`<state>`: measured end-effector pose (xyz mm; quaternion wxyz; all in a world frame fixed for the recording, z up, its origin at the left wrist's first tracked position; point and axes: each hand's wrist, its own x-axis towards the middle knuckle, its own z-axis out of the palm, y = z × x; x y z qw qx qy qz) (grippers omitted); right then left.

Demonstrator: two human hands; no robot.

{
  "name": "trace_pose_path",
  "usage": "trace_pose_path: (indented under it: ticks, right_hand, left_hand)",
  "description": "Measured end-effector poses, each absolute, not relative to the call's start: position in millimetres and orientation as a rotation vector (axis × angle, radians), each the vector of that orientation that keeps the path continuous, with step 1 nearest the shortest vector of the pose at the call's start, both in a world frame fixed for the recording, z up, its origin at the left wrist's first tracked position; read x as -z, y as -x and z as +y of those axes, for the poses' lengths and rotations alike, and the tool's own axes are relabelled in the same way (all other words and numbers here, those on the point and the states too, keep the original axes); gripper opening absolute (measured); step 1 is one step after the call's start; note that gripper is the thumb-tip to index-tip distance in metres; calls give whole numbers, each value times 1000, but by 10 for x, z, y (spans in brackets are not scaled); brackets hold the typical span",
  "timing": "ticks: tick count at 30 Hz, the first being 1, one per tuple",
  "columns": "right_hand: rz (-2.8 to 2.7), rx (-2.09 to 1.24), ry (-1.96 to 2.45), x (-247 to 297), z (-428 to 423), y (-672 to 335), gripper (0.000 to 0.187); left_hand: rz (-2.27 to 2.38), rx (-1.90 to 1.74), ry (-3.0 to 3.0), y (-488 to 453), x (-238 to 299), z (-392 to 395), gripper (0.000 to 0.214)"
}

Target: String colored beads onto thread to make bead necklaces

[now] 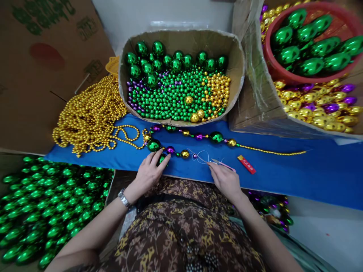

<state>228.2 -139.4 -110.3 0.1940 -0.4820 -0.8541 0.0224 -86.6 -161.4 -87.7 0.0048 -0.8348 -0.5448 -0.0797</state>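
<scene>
My left hand point(151, 168) is closed with thumb and fingers around a shiny green bead point(163, 160) at the table's front edge. That bead is partly hidden by the fingers. Beside it, a purple bead point(170, 149) and a gold bead point(185, 153) belong to a bead strand that loops back behind to a large green bead point(216, 137) and a gold tail point(272, 150). A looped pale thread point(203, 152) runs from a small purple bead point(194, 156) to my right hand point(225, 179), whose fingertips pinch it. Right by those fingers lies a pink-handled cutting tool point(224, 164).
A red-and-yellow packet point(246, 164) lies on the blue cloth point(283, 173). Behind stands a cardboard box point(181, 37) of loose beads. Gold bead strings point(90, 113) are heaped at left. A red basin point(268, 49) tops another box at right; green beads point(56, 207) fill a container lower left.
</scene>
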Motion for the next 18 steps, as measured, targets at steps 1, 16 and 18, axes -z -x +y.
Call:
trace_pose_path:
  ticks: [1,16,18]
  right_hand:
    - [-2404,-66,1339,1099,-1391,-2261,27]
    - [-2665,-636,1464,1031,-1397,-1232,27]
    - [-2651,-618,1529,1032,-1373,-1235,28]
  left_hand:
    - [-1709,268,2618,867,875,-1616,54]
    - [-1629,616,2675,895,887,-1543,41]
    - [-1652,626,2685,887,891,-1534,39]
